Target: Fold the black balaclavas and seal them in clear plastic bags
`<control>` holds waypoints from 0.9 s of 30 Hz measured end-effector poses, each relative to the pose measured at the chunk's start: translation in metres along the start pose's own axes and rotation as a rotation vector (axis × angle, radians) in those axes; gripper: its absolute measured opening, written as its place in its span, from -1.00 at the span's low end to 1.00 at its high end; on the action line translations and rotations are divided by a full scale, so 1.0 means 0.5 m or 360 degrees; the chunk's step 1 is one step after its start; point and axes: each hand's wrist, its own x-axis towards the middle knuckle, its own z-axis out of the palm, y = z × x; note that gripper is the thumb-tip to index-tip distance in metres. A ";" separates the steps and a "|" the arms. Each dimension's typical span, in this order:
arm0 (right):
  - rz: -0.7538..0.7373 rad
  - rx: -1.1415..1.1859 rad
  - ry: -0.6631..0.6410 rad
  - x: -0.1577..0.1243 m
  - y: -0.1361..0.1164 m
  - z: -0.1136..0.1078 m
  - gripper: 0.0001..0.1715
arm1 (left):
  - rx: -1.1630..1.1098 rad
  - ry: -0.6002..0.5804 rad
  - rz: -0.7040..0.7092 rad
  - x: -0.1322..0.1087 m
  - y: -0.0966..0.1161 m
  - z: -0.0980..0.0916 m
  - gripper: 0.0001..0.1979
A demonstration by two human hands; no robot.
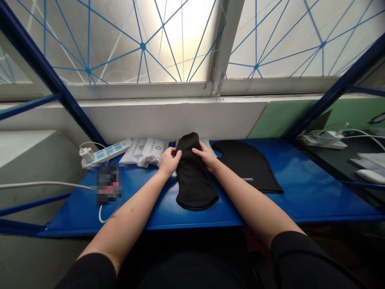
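Observation:
A black balaclava-like cloth (195, 180), folded into a long narrow shape, is held between my two hands over the blue table. Its lower end reaches toward the table's front edge. My left hand (170, 161) grips its left side near the top, thumb on the front face. On the opposite side, my right hand (206, 155) pinches the edge, thumb also in front; the other fingers are partly behind the cloth. Just right of my right hand, a black balaclava (252, 164) lies flat, with pale lettering near its lower edge, partly covered by my forearm.
Several white plastic packets (153, 150) lie along the back of the blue table (303, 176). A white power strip (111, 152) sits at the back left. Nearby is a blurred-out device (108, 184) with a white cable. Blue metal posts (57, 88) flank the table, and windows rise behind it.

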 end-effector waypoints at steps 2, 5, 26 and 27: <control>-0.0036 0.0070 -0.0032 -0.005 -0.004 0.000 -0.35 | -0.0531 -0.0043 -0.0354 0.000 0.000 0.002 -0.59; 0.0097 0.0060 -0.0061 -0.007 -0.003 -0.004 -0.39 | -0.1109 -0.0343 -0.0709 -0.001 0.003 -0.003 -0.54; 0.0327 -0.0021 -0.0271 0.000 0.014 -0.053 -0.52 | -0.1408 -0.0579 -0.0652 0.000 -0.020 -0.011 -0.58; 0.0300 -0.0018 -0.0270 0.002 0.015 -0.053 -0.62 | -0.1376 -0.0549 -0.0667 0.000 -0.021 -0.009 -0.64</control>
